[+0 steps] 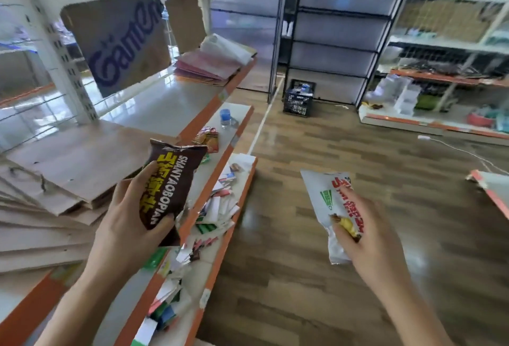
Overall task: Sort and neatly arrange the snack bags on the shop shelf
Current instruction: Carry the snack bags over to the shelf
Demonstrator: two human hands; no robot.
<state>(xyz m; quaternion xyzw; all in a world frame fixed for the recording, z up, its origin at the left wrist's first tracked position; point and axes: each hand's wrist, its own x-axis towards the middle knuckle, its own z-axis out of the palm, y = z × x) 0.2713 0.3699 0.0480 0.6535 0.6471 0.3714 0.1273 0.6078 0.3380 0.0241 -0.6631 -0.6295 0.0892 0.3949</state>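
Note:
My left hand (129,219) grips a dark brown snack bag (170,183) with yellow lettering, held upright over the orange edge of the shop shelf (209,105). Out over the wooden floor, my right hand (366,238) holds a white snack bag (327,202) with red and green print. Several mixed snack bags (217,207) lie jumbled on the lowest shelf below my left hand. A few red snack bags (208,137) lie on the middle shelf near a small bottle.
Flattened cardboard sheets (46,185) are stacked on the upper shelf at left, with pink paper bags (209,64) farther back. A blue-capped bottle (225,118) stands on the middle shelf. A black crate (299,99) sits on the floor ahead, shelving (429,122) at right.

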